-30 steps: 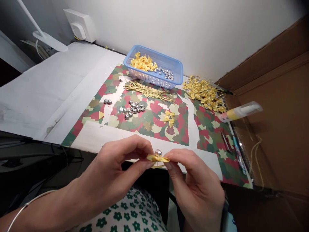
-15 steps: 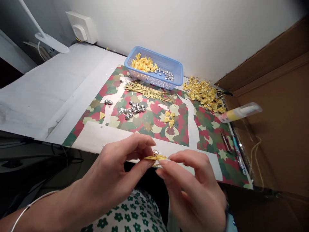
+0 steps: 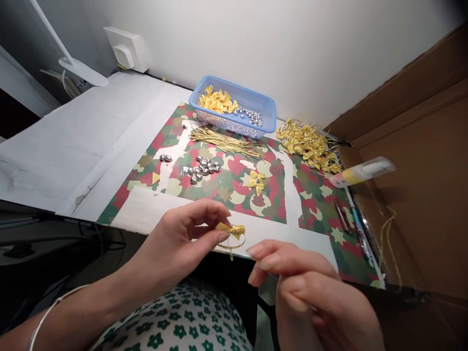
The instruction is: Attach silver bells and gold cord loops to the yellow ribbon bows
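Observation:
Between the thumb and fingers of my left hand (image 3: 193,234) is pinched the left side of a yellow ribbon bow (image 3: 237,230). A thin gold cord loop (image 3: 231,245) hangs below the bow, with a small knotted end at its bottom. My right hand (image 3: 314,282) is apart from the bow, to the lower right, its fingers loosely bent and parted with nothing visible in them. On the patterned sheet beyond the hands lie several silver bells (image 3: 203,169) and a few loose yellow bows (image 3: 256,182).
A blue basket (image 3: 270,108) with bows and silver beads stands against the wall. Gold cords (image 3: 224,142) lie before it. A heap of corded bows (image 3: 307,142) is at right, near a glue bottle (image 3: 361,171), tweezers (image 3: 342,214), a pen (image 3: 361,234) and cardboard (image 3: 420,161).
My right hand has let go of the bow and drawn back to the lower right. The bow has turned in my left hand, its front and cord loop now showing.

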Demonstrator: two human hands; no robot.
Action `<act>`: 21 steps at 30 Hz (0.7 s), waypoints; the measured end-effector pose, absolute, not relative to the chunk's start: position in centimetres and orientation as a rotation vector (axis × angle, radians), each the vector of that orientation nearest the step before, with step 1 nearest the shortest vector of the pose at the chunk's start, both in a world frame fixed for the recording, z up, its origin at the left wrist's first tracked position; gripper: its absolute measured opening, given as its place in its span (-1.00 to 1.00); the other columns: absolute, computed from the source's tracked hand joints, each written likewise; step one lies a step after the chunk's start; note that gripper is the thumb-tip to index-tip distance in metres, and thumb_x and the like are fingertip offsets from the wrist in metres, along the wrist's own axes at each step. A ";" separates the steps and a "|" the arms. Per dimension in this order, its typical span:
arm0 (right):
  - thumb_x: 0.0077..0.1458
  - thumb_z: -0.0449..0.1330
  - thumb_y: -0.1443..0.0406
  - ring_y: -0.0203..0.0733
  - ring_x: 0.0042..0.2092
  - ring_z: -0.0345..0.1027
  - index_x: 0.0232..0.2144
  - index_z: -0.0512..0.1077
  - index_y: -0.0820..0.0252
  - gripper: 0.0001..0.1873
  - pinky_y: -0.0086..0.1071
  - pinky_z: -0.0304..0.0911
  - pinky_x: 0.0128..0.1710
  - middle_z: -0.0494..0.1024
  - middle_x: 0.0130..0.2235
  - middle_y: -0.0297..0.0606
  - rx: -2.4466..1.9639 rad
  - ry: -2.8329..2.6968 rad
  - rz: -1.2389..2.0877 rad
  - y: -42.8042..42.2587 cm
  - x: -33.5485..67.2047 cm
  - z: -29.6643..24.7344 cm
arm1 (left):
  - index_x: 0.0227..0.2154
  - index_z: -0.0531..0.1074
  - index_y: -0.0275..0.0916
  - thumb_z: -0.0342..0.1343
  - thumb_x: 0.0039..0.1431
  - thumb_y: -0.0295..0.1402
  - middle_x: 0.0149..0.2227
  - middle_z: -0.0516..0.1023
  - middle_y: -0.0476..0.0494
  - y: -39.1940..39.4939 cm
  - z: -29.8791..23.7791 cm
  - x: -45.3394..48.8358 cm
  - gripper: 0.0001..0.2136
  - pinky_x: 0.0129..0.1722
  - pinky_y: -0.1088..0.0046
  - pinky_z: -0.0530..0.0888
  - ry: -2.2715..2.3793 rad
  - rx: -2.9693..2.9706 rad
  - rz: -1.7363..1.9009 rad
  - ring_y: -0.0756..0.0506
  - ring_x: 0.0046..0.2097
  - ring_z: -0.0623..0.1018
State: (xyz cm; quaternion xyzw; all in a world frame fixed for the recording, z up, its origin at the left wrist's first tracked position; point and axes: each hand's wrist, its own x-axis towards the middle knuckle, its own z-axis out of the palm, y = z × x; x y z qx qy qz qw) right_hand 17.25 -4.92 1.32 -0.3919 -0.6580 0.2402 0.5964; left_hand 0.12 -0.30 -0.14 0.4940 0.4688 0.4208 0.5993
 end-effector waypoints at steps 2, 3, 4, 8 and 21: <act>0.40 0.12 0.38 -0.13 -0.26 0.57 -0.10 0.48 0.06 -0.84 -0.19 0.54 -0.26 0.61 -0.29 -0.28 -0.864 -1.372 0.719 -4.8 17.4 1.5 | -0.22 0.60 -0.16 0.29 0.22 -0.48 -0.23 0.66 0.00 -0.4 0.0 0.1 -0.89 -0.18 0.60 0.63 1.085 1.109 1.012 -0.03 -0.19 0.66; 0.38 0.17 0.33 -0.12 -0.25 0.57 -0.13 0.50 0.07 -0.89 -0.18 0.54 -0.24 0.62 -0.32 -0.28 -0.850 -1.331 0.790 -4.6 17.7 1.4 | -0.24 0.61 -0.15 0.31 0.21 -0.48 -0.24 0.67 0.00 -0.4 0.1 0.0 -0.89 -0.19 0.61 0.63 1.084 1.089 1.036 -0.02 -0.20 0.67; 0.37 0.21 0.27 -0.11 -0.24 0.57 -0.14 0.53 0.08 -0.91 -0.18 0.53 -0.19 0.62 -0.34 -0.28 -0.839 -1.340 0.884 -4.4 18.1 1.2 | -0.25 0.63 -0.15 0.32 0.20 -0.49 -0.24 0.68 0.01 -0.4 0.2 0.0 -0.89 -0.19 0.62 0.63 1.077 1.065 1.062 -0.01 -0.21 0.67; 0.39 0.15 0.08 -0.27 -0.35 0.45 -0.23 0.57 0.12 -0.70 -0.43 0.39 -0.41 0.60 -0.33 -0.26 -0.903 -1.220 1.209 -2.5 19.9 -0.8 | -0.25 0.67 -0.12 0.39 0.16 -0.52 -0.25 0.71 0.00 -0.2 0.2 -0.6 -0.84 -0.19 0.66 0.62 0.946 0.870 1.042 0.00 -0.20 0.69; 0.07 0.41 0.04 -0.27 -0.30 0.32 -0.35 0.49 0.19 -0.65 -0.36 0.25 -0.23 0.47 -0.34 -0.34 -0.885 -1.067 1.896 0.1 17.8 -0.7 | -0.25 0.70 -0.08 0.53 -0.01 -0.44 -0.29 0.76 -0.01 0.5 0.0 -1.2 -0.75 -0.24 0.67 0.62 0.933 0.566 0.913 0.01 -0.27 0.70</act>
